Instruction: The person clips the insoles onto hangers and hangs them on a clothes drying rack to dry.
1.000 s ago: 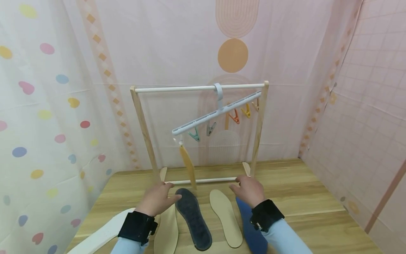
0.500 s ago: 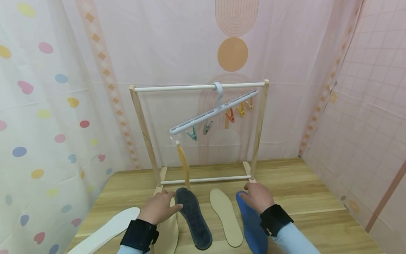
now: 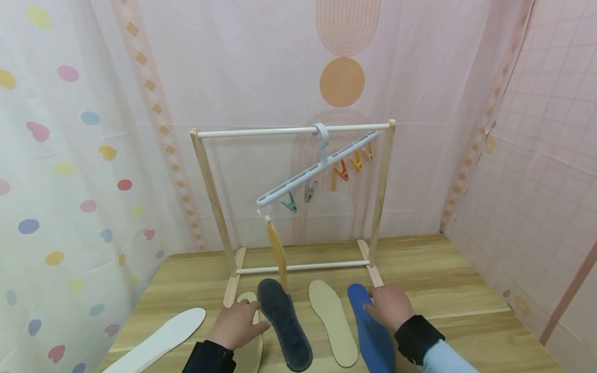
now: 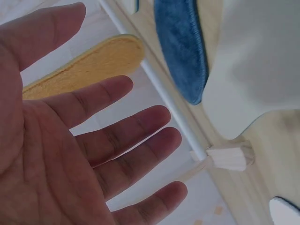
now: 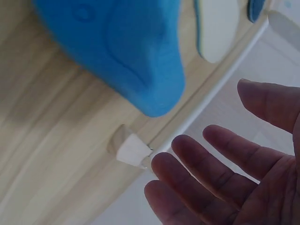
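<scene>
My left hand [image 3: 238, 324], fingers relaxed and apart, hovers over a beige insole [image 3: 249, 355] beside a dark grey insole [image 3: 284, 326]. Its open palm holds nothing in the left wrist view. Over the upper right edge of a blue insole [image 3: 370, 331] is my right hand [image 3: 392, 306], fingers spread and empty in the right wrist view. A cream insole [image 3: 332, 321] lies between the grey and blue ones. From the low left end of a tilted pale blue clip hanger [image 3: 322, 165] dangles a yellow insole [image 3: 277, 254], also seen behind my left fingers [image 4: 108, 91].
A wooden rack with a white top rail [image 3: 256, 132] carries the hanger by its hook. Green [image 3: 290, 202], grey [image 3: 310, 191], orange [image 3: 343, 171] and yellow [image 3: 356, 160] clips hang below the bar. A white insole [image 3: 158, 339] lies at the table's left. Patterned curtains stand behind.
Both hands have drawn back from the rack's base toward the near side, the right one also moving rightward. The hanger and the yellow insole have swung slightly.
</scene>
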`<move>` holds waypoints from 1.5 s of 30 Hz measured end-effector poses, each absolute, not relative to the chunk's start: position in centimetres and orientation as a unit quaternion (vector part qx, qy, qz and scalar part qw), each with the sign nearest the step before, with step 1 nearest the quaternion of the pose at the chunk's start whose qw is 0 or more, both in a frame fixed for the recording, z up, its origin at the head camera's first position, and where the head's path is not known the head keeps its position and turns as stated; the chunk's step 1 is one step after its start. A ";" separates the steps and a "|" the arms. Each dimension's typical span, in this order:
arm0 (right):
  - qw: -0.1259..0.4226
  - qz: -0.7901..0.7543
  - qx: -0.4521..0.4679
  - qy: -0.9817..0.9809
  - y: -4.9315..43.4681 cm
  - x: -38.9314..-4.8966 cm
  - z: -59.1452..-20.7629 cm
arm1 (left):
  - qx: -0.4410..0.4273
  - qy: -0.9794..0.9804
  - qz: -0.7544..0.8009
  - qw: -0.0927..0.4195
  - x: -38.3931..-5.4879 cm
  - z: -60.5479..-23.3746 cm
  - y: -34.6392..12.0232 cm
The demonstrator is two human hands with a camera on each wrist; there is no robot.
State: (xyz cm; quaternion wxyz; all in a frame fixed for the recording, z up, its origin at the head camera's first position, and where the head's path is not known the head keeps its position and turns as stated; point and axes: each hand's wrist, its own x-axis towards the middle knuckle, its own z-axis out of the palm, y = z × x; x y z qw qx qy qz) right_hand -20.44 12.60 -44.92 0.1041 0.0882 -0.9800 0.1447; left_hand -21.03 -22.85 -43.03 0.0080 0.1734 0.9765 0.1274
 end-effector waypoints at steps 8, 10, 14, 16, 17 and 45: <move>0.082 0.135 0.128 -0.979 13.2 -19.2 -46.3 | 0.172 0.974 0.146 0.015 -19.7 -44.7 -23.2; 0.073 0.127 0.149 -0.978 13.5 -19.0 -46.5 | 0.169 0.974 0.152 0.021 -19.5 -45.0 -23.3; 0.059 0.106 0.214 -0.969 14.1 -18.6 -46.9 | 0.165 0.974 0.150 0.029 -19.2 -45.3 -23.4; 0.059 0.096 0.248 -0.962 14.4 -18.5 -47.0 | 0.164 0.975 0.147 0.033 -19.0 -45.3 -23.4; 0.062 0.092 0.266 -0.958 14.5 -18.4 -47.1 | 0.164 0.975 0.144 0.035 -19.0 -45.4 -23.4; -0.035 0.005 0.420 -0.907 15.8 -17.9 -47.1 | 0.185 0.970 0.152 0.052 -18.7 -45.3 -22.3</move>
